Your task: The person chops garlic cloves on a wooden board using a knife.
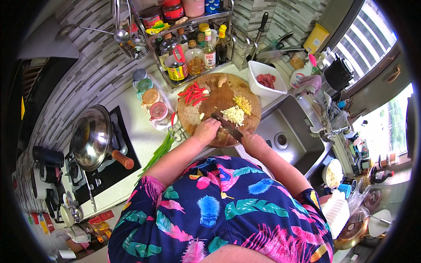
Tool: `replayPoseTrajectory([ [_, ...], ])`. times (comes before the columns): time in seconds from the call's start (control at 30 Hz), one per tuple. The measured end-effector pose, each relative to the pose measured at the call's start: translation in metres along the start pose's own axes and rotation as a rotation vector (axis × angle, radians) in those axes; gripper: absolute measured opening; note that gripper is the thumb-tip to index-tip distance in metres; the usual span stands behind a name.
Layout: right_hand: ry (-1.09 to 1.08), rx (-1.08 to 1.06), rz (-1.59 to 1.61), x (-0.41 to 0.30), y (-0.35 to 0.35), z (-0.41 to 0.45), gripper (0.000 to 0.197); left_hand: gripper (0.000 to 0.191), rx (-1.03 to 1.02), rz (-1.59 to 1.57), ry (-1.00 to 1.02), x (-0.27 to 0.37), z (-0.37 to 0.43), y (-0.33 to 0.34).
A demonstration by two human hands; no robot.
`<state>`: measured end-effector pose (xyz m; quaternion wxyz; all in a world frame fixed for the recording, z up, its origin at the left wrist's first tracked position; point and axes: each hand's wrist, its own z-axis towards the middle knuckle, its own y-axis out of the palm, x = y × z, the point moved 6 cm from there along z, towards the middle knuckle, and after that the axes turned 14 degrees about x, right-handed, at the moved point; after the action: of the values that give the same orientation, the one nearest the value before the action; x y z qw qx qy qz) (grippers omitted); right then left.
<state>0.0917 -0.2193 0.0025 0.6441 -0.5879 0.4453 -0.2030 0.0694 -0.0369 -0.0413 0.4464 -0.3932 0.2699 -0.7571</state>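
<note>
My right hand (pixel 255 143) grips the handle of a kitchen knife, and its dark blade (pixel 232 129) slants up and left over a round wooden cutting board (pixel 210 85). Close by the blade, my left hand (pixel 206 131) rests on the board with fingers curled; whatever lies under them is hidden. Just beyond the knife sits a pile of chopped garlic (pixel 234 115), with a heap of minced yellow ginger (pixel 242 104) beside it. A garlic clove (pixel 201 116) lies left of the blade. Red chili peppers (pixel 194 93) and a ginger root piece (pixel 223 81) occupy the far side.
A white plastic basin (pixel 253 74) with raw meat (pixel 266 80) stands behind the board. Right of it is a steel sink (pixel 297 128). Lidded jars (pixel 158 111), green scallions (pixel 161 151) and a covered wok (pixel 93 138) are leftward. Bottles (pixel 209 54) fill a rack.
</note>
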Motion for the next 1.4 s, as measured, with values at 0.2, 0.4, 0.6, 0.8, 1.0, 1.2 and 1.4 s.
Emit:
replayPoseTrajectory([
  [0.2,-0.037,0.150,0.040,-0.010,-0.037,-0.002,0.026,0.011,0.032,-0.040,0.031,-0.002,0.002,-0.003],
  [0.4,-0.032,0.193,-0.010,-0.005,-0.044,-0.002,0.022,0.011,0.132,-0.099,-0.109,-0.014,0.002,-0.028],
  [0.6,-0.183,0.141,-0.235,-0.012,-0.036,-0.016,0.014,0.012,0.315,-0.143,-0.315,-0.023,0.024,-0.080],
  [0.8,-0.307,0.229,-0.306,-0.017,-0.035,-0.028,0.013,0.019,-0.165,-0.281,-0.093,-0.002,0.052,-0.065],
  [1.0,-0.343,0.285,-0.319,-0.019,-0.039,-0.031,0.010,0.021,-0.447,-0.384,-0.168,-0.012,0.045,-0.046],
  [1.2,-0.382,0.370,-0.335,-0.020,-0.039,-0.034,0.013,0.023,-0.514,-0.360,-0.191,-0.016,0.044,-0.037],
  [1.4,-0.444,0.510,-0.378,-0.018,-0.041,-0.038,0.018,0.024,-0.535,-0.235,-0.105,-0.004,0.051,-0.034],
])
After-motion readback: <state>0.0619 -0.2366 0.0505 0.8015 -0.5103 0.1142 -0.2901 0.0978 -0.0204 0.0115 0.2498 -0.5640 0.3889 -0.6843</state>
